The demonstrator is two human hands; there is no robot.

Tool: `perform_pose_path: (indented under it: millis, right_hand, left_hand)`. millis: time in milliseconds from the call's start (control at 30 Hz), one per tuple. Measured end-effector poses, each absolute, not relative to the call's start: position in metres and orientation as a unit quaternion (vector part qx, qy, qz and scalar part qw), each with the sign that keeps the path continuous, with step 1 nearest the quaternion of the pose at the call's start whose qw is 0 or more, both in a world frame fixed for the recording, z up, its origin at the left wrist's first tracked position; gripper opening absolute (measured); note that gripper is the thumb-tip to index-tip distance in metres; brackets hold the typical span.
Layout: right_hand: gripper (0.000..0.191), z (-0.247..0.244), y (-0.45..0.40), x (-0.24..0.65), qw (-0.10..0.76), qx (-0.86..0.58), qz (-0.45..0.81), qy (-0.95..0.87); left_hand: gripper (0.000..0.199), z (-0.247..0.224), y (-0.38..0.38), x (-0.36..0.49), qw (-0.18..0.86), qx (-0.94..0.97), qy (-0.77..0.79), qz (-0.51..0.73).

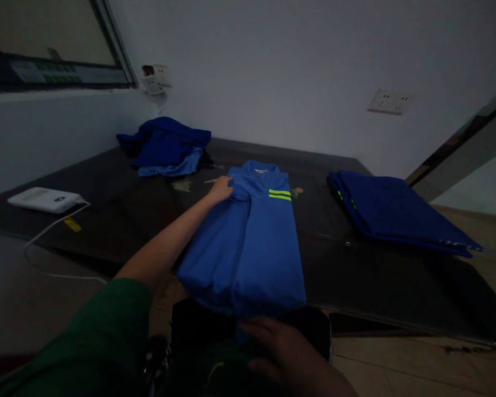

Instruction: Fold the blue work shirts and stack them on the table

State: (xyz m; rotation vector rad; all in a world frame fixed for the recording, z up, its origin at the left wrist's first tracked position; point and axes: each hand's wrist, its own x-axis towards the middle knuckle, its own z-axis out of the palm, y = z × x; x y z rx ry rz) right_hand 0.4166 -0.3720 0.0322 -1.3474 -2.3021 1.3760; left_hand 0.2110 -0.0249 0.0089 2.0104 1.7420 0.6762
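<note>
A light-blue work shirt (268, 242) with two yellow-green stripes lies folded lengthwise on the dark table, its collar pointing away from me. The shirt's lower end hangs over the near table edge. On the far left side of the shirt, by the shoulder, my left hand (221, 189) is closed on the fabric, its fingertips partly hidden. My right hand (279, 344) is at the hanging lower end, close to my body. Its fingers are stretched out and apart from the thumb, with the fingertips against the cloth; this area is very dark.
A folded dark-blue garment (388, 207) lies on the table's right side. Crumpled blue clothes (167, 143) sit at the back left. A white power bank (45, 199) with a cable (45, 234) rests near the left edge. Behind the table (326, 275) stands a wall with sockets (388, 102).
</note>
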Motion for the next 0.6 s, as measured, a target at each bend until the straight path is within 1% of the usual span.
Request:
perform_pose_path:
  millis: [67, 133, 167, 233, 333, 367, 433, 467, 533, 600]
  right_hand:
    - [0.037, 0.06, -0.353, 0.438, 0.114, -0.39, 0.519, -0.752]
    - [0.023, 0.084, -0.32, 0.458, 0.161, -0.364, 0.551, -0.733]
    - [0.022, 0.092, -0.299, 0.467, 0.193, -0.375, 0.549, -0.721]
    - [0.025, 0.098, -0.248, 0.483, 0.267, -0.431, 0.516, -0.691]
    - [0.024, 0.084, -0.159, 0.508, 0.362, -0.502, 0.445, -0.647]
    - [0.023, 0.075, -0.13, 0.517, 0.381, -0.52, 0.418, -0.641]
    - [0.017, 0.055, -0.075, 0.533, 0.383, -0.57, 0.343, -0.64]
    - [0.016, 0.046, -0.05, 0.539, 0.363, -0.602, 0.298, -0.646]
    - [0.021, 0.028, -0.008, 0.548, 0.299, -0.647, 0.203, -0.671]
    - [0.028, 0.015, 0.027, 0.549, 0.242, -0.661, 0.136, -0.697]
  left_hand:
    - [0.051, 0.003, -0.024, 0.208, 0.148, 0.723, 0.648, 0.189]
    - [0.047, 0.001, -0.018, 0.212, 0.115, 0.725, 0.655, 0.177]
    - [0.045, 0.001, -0.012, 0.216, 0.103, 0.73, 0.653, 0.176]
    - [0.043, 0.0, 0.003, 0.226, 0.099, 0.739, 0.643, 0.173]
    - [0.046, -0.003, 0.033, 0.241, 0.117, 0.744, 0.637, 0.165]
    - [0.046, -0.004, 0.043, 0.243, 0.12, 0.744, 0.638, 0.161]
    - [0.046, -0.005, 0.06, 0.245, 0.125, 0.742, 0.641, 0.15]
    - [0.046, -0.005, 0.067, 0.244, 0.129, 0.74, 0.645, 0.142]
    - [0.046, -0.005, 0.078, 0.241, 0.137, 0.738, 0.65, 0.12]
    - [0.04, -0.005, 0.086, 0.236, 0.147, 0.744, 0.645, 0.096]
